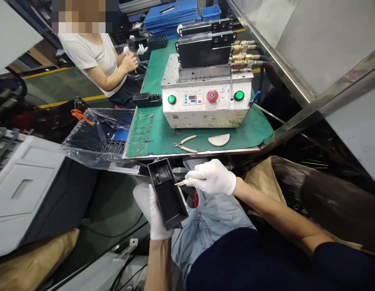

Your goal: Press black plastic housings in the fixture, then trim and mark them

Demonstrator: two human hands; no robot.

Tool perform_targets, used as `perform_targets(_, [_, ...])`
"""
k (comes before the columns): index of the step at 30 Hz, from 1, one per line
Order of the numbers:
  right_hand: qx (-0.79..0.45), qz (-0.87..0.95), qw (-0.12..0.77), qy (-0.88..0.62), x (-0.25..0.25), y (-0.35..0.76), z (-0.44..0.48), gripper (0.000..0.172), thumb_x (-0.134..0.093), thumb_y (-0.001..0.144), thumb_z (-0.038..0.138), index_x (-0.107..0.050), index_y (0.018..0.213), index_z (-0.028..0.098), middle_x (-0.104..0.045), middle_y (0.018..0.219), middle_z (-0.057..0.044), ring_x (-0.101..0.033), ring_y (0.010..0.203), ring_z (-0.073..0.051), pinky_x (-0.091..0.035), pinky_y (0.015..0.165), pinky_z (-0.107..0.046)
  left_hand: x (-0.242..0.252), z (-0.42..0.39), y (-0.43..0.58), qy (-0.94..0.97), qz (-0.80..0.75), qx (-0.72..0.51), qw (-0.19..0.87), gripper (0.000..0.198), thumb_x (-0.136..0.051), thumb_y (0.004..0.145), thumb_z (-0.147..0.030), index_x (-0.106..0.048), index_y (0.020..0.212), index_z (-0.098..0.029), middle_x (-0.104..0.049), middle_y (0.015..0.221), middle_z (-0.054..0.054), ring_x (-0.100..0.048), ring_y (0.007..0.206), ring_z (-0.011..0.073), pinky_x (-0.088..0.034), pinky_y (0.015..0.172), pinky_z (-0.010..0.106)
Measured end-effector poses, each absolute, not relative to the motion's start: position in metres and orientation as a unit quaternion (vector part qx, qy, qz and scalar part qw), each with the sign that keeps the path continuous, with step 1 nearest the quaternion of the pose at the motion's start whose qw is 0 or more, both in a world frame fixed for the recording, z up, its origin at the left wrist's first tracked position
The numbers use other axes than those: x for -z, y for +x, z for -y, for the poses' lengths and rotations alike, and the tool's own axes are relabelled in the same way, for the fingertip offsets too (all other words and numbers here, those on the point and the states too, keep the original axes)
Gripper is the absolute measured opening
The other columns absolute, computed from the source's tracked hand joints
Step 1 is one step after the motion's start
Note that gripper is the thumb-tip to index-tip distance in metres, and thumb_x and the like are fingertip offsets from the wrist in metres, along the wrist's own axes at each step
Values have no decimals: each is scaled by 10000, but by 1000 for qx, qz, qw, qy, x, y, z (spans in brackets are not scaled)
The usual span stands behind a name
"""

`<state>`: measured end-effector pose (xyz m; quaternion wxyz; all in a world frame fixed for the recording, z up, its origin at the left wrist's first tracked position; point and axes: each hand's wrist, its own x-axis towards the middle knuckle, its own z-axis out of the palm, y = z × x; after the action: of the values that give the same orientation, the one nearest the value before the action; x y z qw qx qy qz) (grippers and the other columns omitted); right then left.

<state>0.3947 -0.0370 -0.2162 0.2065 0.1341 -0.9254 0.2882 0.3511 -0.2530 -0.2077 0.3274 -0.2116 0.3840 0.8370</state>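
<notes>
My left hand [157, 220], in a white glove, holds a black plastic tray-shaped part [168, 194] from below, over my lap. In its white glove, my right hand [212, 177] is closed on a small metal blade tool [181, 183] whose tip touches the part's right rim. Both hands are just below the front edge of the green-topped table [250, 129].
On the table stand a white machine [205, 103] with green buttons and a red stop button, a pair of pliers [185, 144] and a beige half-disc [219, 140]. A clear bag [93, 137] with black parts hangs at the left. Another person [98, 60] sits working at the far left.
</notes>
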Motion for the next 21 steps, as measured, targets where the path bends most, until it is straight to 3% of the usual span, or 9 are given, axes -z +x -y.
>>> perform_targets(6, [-246,953,173,45,211,367,7,416,-574,1072,518,-816,893,230,-685,732,-20,-593,714,-146,-292,650,-284,223,266,382,-152,-290,-813,482,606,-808,810,-644,-798,1179,-163,-797,874,102,-747,670,240,-664,644,359])
perform_targets(9, [-256,949,179,-51,198,360,1,430,-604,1067,478,-775,801,188,-666,708,-28,-563,697,-151,-285,645,-286,230,270,394,-175,-292,-804,488,577,-795,829,-624,-812,1182,-167,-823,988,131,-791,841,272,-678,780,362])
perform_targets(12, [-380,895,223,-68,182,372,23,500,-537,1103,450,-710,725,174,-622,670,-6,-508,638,-125,-327,648,-273,234,260,396,-249,-373,-815,368,519,-699,912,-644,-830,1175,-217,-833,1100,86,-790,1020,235,-630,968,297])
perform_targets(15, [-500,839,211,-38,174,394,67,493,-539,1106,416,-665,690,181,-591,645,19,-493,594,-103,-353,624,-252,236,244,392,-246,-466,-821,221,557,-656,949,-647,-737,1383,-309,-766,1344,17,-703,1276,211,-545,1108,260])
perform_targets(18, [-536,820,198,-33,182,406,105,420,-556,1099,345,-683,732,186,-628,668,21,-562,620,-96,-381,635,-233,237,234,388,-184,-534,-819,104,785,-724,911,-633,-462,1613,-397,-525,1628,-45,-462,1532,200,-481,1166,220])
perform_targets(21, [-520,828,204,-49,193,404,121,367,-542,1103,322,-722,812,191,-673,715,10,-611,658,-101,-403,654,-227,237,232,388,-142,-588,-796,21,947,-772,898,-583,-254,1676,-430,-241,1750,-103,-192,1636,163,-412,1184,141])
